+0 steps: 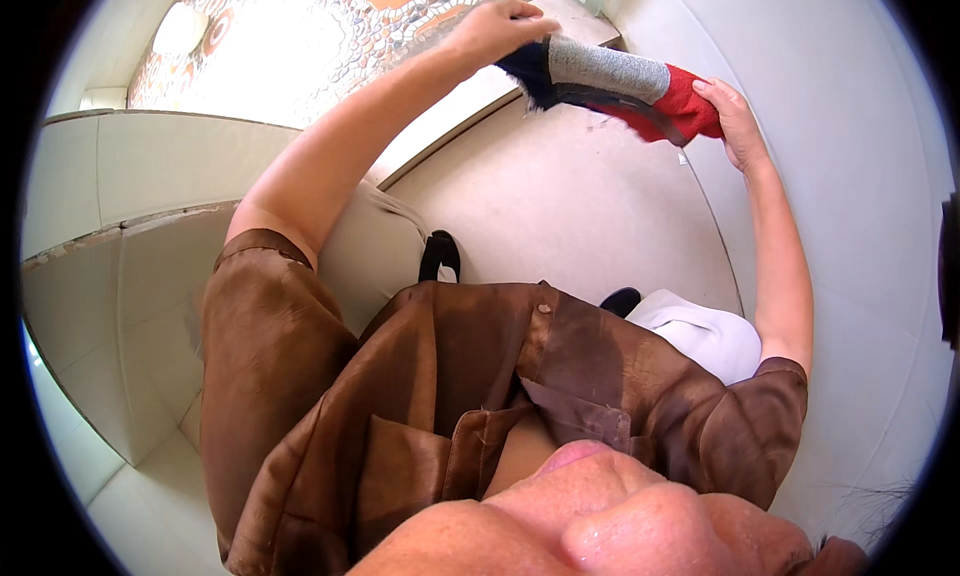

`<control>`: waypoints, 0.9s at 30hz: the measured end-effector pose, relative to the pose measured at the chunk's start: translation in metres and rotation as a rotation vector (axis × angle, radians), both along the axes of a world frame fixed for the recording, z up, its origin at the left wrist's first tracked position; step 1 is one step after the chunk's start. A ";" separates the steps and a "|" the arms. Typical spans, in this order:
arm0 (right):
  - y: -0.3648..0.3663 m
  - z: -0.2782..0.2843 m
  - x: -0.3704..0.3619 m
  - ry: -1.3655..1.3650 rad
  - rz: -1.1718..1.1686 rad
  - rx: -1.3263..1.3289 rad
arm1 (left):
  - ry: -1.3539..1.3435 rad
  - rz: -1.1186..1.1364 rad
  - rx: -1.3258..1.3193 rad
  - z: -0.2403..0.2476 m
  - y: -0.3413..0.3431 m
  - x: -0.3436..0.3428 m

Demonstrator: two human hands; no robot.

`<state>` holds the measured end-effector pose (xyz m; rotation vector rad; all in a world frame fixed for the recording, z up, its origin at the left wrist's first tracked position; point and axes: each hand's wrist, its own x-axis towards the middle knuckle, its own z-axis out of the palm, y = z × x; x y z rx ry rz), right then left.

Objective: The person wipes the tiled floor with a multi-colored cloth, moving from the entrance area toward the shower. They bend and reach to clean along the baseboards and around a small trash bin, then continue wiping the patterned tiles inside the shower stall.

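Left hand [490, 34] is gripping the navy end of the cloth [610, 68], its thumb hiding from view, while the right hand [735, 121] is clamping the red end, thumb on top. So the cloth is spanning between the hands, and its frayed edge is showing just below the left fingers. From here, I am judging, loose fibres could be coming away if the left hand is pulling hard near this fraying. Also, the cloth could be slipping toward the floor [600, 226] below both hands, if one grip is loosening. Right knuckles could be knocking the wall [850, 176] that is standing beside them. Counting, I am seeing two hands, one cloth, two dark shoes [447, 246] and one brown shirt [480, 346] bodyward of the hands, and one mosaic [395, 21] lying beyond the left hand.
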<state>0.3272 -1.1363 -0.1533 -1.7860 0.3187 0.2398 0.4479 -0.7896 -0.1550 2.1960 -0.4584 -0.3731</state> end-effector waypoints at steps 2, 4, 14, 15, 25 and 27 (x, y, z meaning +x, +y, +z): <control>0.011 0.010 -0.005 -0.007 -0.062 0.161 | -0.322 -0.205 0.284 0.007 -0.003 -0.013; 0.015 0.019 -0.006 0.018 -0.001 0.173 | -0.301 -0.401 0.585 0.025 -0.004 -0.025; 0.053 0.015 -0.013 0.176 0.064 0.674 | 0.491 0.089 -0.094 0.017 -0.020 -0.028; 0.061 0.008 -0.017 0.207 0.067 0.679 | 0.658 0.105 -0.197 0.024 -0.027 -0.038; 0.134 0.005 -0.036 -0.651 0.320 -0.490 | 1.122 -0.168 -0.706 0.033 -0.035 -0.062; 0.141 0.009 -0.036 -0.794 0.270 -0.473 | 1.044 -0.174 -0.644 0.026 -0.034 -0.068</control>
